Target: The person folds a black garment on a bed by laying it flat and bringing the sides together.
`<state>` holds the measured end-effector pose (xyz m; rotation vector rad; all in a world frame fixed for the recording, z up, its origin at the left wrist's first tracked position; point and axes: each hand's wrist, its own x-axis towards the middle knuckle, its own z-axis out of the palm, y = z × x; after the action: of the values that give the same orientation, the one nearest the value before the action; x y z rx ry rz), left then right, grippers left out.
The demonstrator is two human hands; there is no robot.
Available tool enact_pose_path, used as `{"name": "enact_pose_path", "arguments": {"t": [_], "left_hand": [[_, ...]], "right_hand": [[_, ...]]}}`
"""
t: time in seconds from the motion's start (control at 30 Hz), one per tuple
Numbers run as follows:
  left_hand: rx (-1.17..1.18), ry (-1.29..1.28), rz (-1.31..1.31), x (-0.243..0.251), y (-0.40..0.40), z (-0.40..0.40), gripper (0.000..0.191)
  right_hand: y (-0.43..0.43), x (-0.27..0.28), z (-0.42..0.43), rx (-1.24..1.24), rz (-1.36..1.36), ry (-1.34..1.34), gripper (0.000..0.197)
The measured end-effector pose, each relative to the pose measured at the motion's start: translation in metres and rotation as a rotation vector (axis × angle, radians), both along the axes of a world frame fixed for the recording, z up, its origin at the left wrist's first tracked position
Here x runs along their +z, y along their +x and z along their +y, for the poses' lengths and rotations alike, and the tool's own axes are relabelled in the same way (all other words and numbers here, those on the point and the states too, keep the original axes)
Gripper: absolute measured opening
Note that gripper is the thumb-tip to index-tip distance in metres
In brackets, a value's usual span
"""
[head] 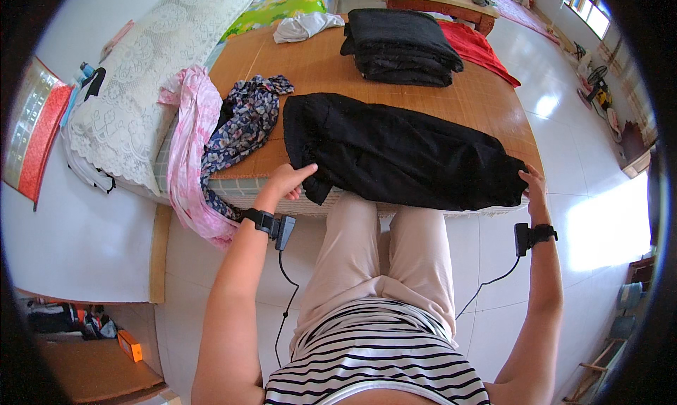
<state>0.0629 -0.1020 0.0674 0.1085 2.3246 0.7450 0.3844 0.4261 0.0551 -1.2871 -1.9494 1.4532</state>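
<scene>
A black cloth garment [396,151], folded into a long strip, lies across the front of the bed before me, its lower edge over my knees. At its left end is my left hand [291,183], thumb stretched out over the cloth's edge and fingers spread apart from it, with no cloth visibly gripped. My right hand [534,185] grips the garment's right end at the bed's front right corner, with fingertips on the cloth. Both wrists carry a black strapped device with a cable.
Behind the garment stands a stack of folded black clothes [402,48] on the woven mat [312,61]. A red cloth [476,48] and a white cloth [307,26] lie near it. At left are a floral garment [246,122], a pink cloth [193,119] and lace-covered bedding [137,82].
</scene>
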Motion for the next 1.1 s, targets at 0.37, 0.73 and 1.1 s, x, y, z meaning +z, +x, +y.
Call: {"name": "enact_pose_path", "arguments": {"t": [0.37,0.73,1.1], "left_hand": [[0.212,0.886,-0.048,0.001,-0.016,-0.025,0.025],[0.38,1.332,-0.018,0.031,-0.053,-0.071,0.022],[0.305,1.294,-0.054,0.053,-0.025,-0.049,0.026]], "right_hand": [[0.026,-0.012,0.017,0.026,0.24,-0.098,0.04],[0.063,0.013,0.075,-0.064,0.503,-0.38,0.031],[0.056,0.009,0.033,0.174,0.573,-0.336,0.057]]}}
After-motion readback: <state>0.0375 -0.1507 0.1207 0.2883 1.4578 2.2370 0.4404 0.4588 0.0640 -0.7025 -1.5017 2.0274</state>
